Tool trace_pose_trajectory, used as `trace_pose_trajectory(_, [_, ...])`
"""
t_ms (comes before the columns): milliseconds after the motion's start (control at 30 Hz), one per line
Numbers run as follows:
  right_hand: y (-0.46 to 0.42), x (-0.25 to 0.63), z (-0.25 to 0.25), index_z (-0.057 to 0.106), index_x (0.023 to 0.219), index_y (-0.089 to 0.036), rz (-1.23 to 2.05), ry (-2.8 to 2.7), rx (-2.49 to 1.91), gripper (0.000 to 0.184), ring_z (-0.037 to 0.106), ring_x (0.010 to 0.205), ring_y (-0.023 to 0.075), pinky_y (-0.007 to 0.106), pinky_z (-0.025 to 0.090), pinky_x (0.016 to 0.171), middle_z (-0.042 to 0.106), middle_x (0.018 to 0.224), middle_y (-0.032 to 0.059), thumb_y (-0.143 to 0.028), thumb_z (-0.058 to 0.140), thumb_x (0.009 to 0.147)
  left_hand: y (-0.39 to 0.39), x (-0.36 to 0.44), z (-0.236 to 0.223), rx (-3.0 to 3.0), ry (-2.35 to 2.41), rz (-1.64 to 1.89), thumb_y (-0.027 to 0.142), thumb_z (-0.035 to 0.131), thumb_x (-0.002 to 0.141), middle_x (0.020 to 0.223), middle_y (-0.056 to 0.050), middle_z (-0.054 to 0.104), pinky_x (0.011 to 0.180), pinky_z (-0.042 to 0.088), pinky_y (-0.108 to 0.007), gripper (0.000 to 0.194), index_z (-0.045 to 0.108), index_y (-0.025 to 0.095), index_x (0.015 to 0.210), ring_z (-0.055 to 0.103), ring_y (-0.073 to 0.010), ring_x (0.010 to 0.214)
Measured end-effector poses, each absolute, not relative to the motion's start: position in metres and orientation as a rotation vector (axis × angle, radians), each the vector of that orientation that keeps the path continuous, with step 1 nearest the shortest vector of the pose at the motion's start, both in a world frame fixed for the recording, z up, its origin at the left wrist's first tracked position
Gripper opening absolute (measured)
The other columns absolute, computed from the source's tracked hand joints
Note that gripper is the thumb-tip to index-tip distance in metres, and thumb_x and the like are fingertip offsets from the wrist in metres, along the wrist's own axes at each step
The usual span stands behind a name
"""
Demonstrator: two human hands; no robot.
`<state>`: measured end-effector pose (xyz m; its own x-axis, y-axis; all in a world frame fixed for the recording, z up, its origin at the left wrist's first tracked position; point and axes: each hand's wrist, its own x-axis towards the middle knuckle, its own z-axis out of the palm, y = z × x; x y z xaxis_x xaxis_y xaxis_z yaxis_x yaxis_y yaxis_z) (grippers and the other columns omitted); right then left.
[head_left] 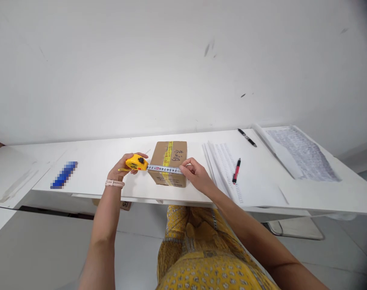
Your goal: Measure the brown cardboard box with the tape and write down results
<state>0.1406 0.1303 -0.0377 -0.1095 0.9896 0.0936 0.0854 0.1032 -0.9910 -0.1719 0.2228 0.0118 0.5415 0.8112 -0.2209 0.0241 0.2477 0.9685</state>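
A small cardboard box (169,158) with a yellow tape stripe and handwriting sits near the front edge of the white table (111,155). My left hand (120,168) grips a yellow tape measure case (136,162) just left of the box. Its white blade (163,169) stretches across the box's near top edge. My right hand (195,174) pinches the blade's end at the box's right corner.
Printed paper sheets (224,167) lie right of the box with a red pen (236,170) on them. A black pen (247,137) and more printed sheets (301,152) lie further right. A blurred blue item (64,174) rests at the left.
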Motion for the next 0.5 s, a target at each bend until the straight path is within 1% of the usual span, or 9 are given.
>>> trace_pose_trajectory(133, [0.1330,0.1437,-0.0402,0.048,0.084,-0.024,1.282,-1.380,-1.120,0.034,0.034,0.050,0.0108,0.025,0.025,0.050,0.042,0.055,-0.0085,-0.057,0.057,0.085,0.2195,-0.1641,0.0089,1.226,0.835,0.634,0.050,0.054,0.080,0.093,-0.016,0.071,0.039,0.031,-0.021,0.059,0.063,0.004,0.116,0.053,-0.0127,0.055])
trace_pose_trajectory(300, [0.1318,0.1472,-0.0403,0.050,0.085,-0.024,1.292,-1.370,-1.112,0.035,0.041,0.052,0.0119,0.025,0.031,0.052,0.045,0.055,-0.0077,-0.058,0.057,0.085,0.2163,-0.1655,0.0086,1.243,0.834,0.635,0.050,0.055,0.079,0.095,-0.017,0.070,0.040,0.031,-0.020,0.060,0.064,0.004,0.117,0.052,-0.0121,0.054])
trace_pose_trajectory(433, [0.1313,0.1455,-0.0424,0.051,0.081,-0.023,1.257,-1.380,-1.134,0.037,0.045,0.056,0.0125,0.026,0.035,0.055,0.049,0.058,-0.0056,-0.058,0.058,0.085,0.2162,-0.1658,0.0067,1.257,0.847,0.637,0.051,0.054,0.080,0.094,-0.016,0.070,0.041,0.034,-0.021,0.060,0.063,0.005,0.118,0.050,-0.0111,0.052])
trace_pose_trajectory(500, [0.1319,0.1445,-0.0422,0.050,0.080,-0.022,1.240,-1.386,-1.160,0.037,0.046,0.056,0.0129,0.026,0.036,0.055,0.050,0.060,-0.0048,-0.058,0.056,0.086,0.2164,-0.1648,0.0073,1.263,0.859,0.638,0.051,0.054,0.081,0.094,-0.017,0.070,0.041,0.034,-0.022,0.060,0.063,0.005,0.118,0.051,-0.0116,0.053])
